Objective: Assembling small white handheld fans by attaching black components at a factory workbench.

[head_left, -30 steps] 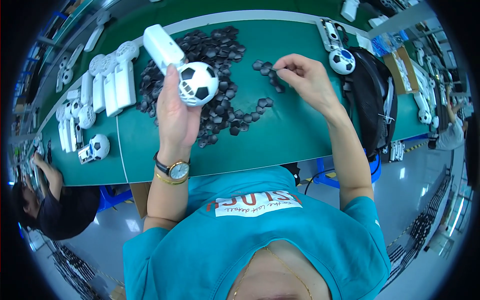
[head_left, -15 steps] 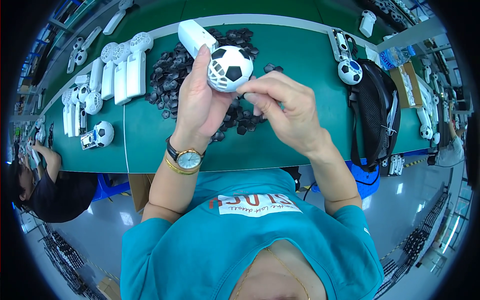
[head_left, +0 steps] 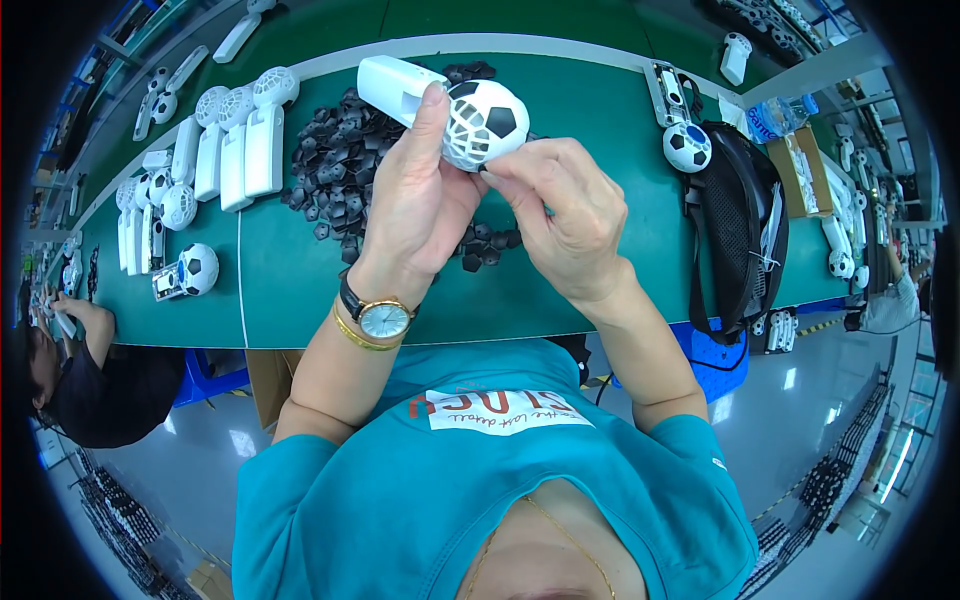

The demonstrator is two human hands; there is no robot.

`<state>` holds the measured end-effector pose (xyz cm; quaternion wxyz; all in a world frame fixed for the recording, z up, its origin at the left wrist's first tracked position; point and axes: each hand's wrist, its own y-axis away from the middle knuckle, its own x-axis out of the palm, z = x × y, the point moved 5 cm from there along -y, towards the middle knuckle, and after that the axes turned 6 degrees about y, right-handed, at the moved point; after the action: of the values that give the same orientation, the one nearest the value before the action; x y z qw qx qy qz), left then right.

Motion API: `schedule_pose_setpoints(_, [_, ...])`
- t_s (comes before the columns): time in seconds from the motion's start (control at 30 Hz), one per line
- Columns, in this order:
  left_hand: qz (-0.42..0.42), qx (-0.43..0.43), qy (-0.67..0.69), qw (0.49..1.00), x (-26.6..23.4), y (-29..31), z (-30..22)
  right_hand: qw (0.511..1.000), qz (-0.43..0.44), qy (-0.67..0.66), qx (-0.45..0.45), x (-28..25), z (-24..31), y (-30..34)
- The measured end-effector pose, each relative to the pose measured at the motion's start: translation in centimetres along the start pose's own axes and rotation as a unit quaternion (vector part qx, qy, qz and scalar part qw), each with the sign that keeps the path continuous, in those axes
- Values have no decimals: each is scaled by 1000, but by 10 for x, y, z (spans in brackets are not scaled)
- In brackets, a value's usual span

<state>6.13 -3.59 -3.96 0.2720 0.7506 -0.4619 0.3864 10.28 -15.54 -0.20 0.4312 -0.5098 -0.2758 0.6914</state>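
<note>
My left hand [head_left: 415,205] is wrapped round a white handheld fan [head_left: 400,84] whose round head [head_left: 482,128] is patterned like a football, with black pentagons and an open grille. Its handle points up and to the left. At the lower right of the ball, my right hand [head_left: 572,215] pinches a small black piece [head_left: 484,170], mostly covered by the fingertips. Whether it touches the ball I cannot tell. Beneath and behind my left hand lies a loose heap of black pentagon pieces [head_left: 335,160] on the green table [head_left: 320,290].
Several white fans [head_left: 262,150] lie in a row at the left, near an opened fan [head_left: 197,270]. On the right are another opened fan [head_left: 687,147], a black bag [head_left: 740,230], a water bottle [head_left: 785,116] and a cardboard box [head_left: 803,175]. A co-worker [head_left: 110,385] sits at far left.
The fan has shifted right and turned, bringing more of its grille into view. My right hand has stayed close to the ball's lower edge, still pinching.
</note>
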Motion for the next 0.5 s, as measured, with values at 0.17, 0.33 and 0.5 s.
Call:
schedule_pose_setpoints(0.17, [6, 14, -10, 1000, 0, 2, -1, 999, -10, -16, 39, 3, -9, 4])
schedule_pose_setpoints(0.33, [4, 13, -19, 1000, -1, 1, -3, 999, -4, -17, 35, 6, -19, -6])
schedule_pose_setpoints(0.5, [19, -1, -9, 1000, 11, -1, -8, 987, 100, -126, -11, 5, -23, -32])
